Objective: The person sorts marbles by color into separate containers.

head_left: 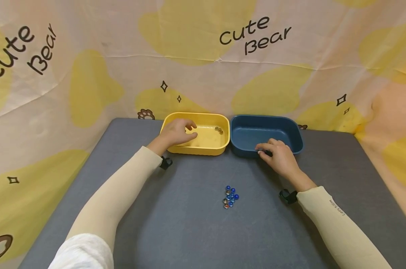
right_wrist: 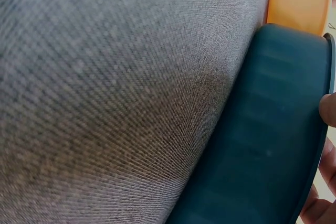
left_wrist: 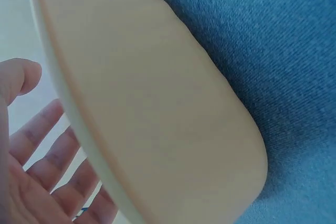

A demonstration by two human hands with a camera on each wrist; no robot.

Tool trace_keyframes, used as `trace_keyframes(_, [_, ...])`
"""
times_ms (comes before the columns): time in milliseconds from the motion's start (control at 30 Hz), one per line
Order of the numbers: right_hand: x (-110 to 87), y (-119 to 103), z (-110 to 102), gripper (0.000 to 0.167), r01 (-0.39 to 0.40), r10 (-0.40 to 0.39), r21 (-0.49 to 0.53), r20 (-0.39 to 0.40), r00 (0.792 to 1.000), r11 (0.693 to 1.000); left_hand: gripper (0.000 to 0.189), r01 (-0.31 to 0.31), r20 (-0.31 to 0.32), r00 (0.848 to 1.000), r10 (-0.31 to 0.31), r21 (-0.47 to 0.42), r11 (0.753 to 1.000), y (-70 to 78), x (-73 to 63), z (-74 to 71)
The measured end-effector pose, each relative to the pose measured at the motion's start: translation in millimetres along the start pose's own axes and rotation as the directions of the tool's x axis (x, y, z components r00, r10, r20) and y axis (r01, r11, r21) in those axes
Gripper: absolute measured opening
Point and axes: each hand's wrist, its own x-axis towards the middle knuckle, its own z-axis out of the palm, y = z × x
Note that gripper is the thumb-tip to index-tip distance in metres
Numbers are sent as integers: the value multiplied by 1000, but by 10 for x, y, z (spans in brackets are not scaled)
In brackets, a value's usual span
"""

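Left hand (head_left: 176,132) and right hand (head_left: 280,157) are each at a tub. Over the yellow tub (head_left: 203,150), the left hand has its thumb and fingers relaxed and apart, with nothing seen in its grasp. Just past its fingertips, at the tub's far right end, lie a few small clear marbles (head_left: 219,130). The right hand straddles the near rim of the blue tub (head_left: 243,134), thumb on the outer side and bent fingers over the inside; whether it pinches the rim or hides something small between the fingertips cannot be told. The loose marbles (head_left: 232,195), mostly blue with a few brownish ones, sit in a tight cluster on the grey table (head_left: 189,209), between the two forearms and nearer the person than either hand.

Several slips seem possible from here. If the right hand bears down or pulls on that rim, the blue tub could tip toward the person or slide. Anything let go right at the rim might drop outside, since the fingertips are at the edge rather than well inside. The left wrist passes low over the yellow tub's side, so a careless withdrawal could catch it and jolt the clear marbles. Should either hand sweep back across the cluster, a brushed marble would probably roll, as nothing fences them in.
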Motion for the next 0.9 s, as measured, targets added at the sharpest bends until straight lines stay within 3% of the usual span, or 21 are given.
trace_keyframes(233, [11,10,0,17,-3,3,-3,0,1000,1000,41,-2,9,1000,2,3,1000,15,-114,17])
trace_keyframes(433, [8,14,12,17,-1,1,0,0,1000,1000,38,-37,-42,998,37,11,999,30,-201,34])
trace_keyframes(900, [9,13,21,17,1,-1,3,-6,1000,1000,29,-156,-155,975,159,33,987,347,-523,72])
